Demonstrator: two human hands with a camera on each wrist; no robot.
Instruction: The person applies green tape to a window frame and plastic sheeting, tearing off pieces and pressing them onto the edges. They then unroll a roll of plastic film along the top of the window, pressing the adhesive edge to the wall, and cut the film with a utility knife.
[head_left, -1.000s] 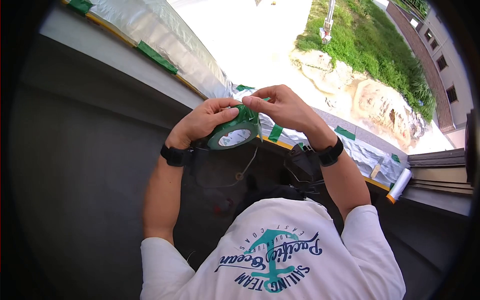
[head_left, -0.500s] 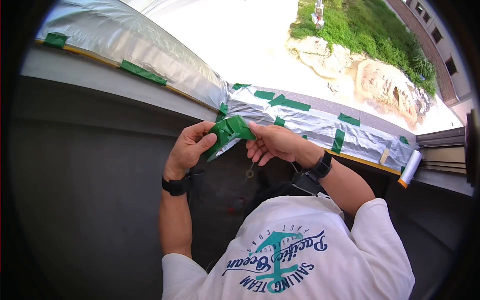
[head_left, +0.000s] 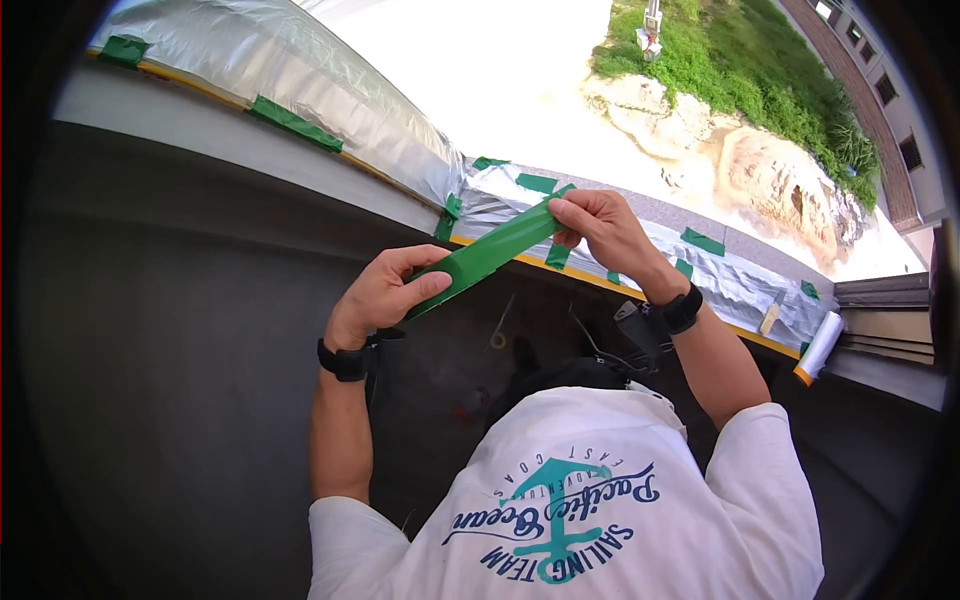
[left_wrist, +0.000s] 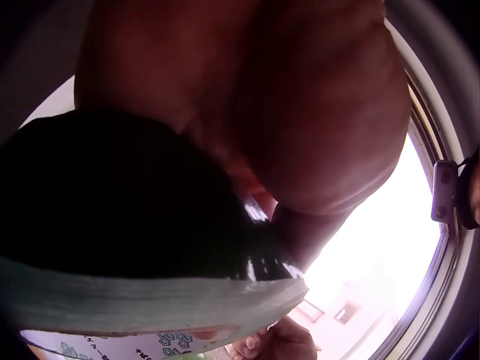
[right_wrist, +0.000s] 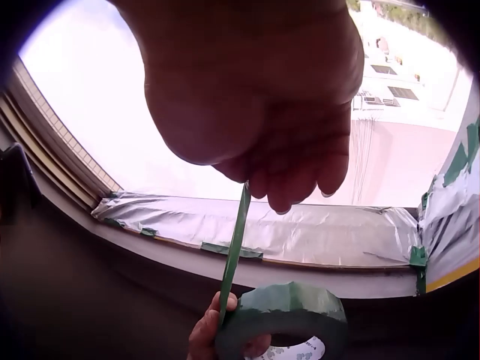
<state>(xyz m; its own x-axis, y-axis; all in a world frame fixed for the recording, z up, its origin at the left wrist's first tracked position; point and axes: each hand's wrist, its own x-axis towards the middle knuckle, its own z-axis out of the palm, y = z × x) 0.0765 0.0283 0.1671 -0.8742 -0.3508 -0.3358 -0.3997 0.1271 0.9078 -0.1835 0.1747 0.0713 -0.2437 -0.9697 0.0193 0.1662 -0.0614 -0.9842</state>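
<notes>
My left hand [head_left: 385,290] grips a roll of green tape [right_wrist: 300,296], thumb on top; the right wrist view shows the roll's ring shape and its open core. A pulled-out strip of the tape [head_left: 500,245] runs taut up and to the right from the roll. Its free end is pinched between the thumb and fingers of my right hand [head_left: 610,235]. In the left wrist view the roll [left_wrist: 135,202] appears large and dark against the palm, with a printed label inside its core. Both hands are in front of the chest, near the window ledge.
Silvery plastic film [head_left: 740,285] covers the ledge, fixed with several green tape pieces [head_left: 703,240] and edged in yellow. More film [head_left: 330,95] hangs on the left side. A white roll with an orange end [head_left: 820,348] leans at the right corner, near a small tan piece [head_left: 770,318].
My right hand first worked close against the roll, dropped slightly, then moved up and right, drawing out a longer strip. The left hand kept its grip as the roll turned.
</notes>
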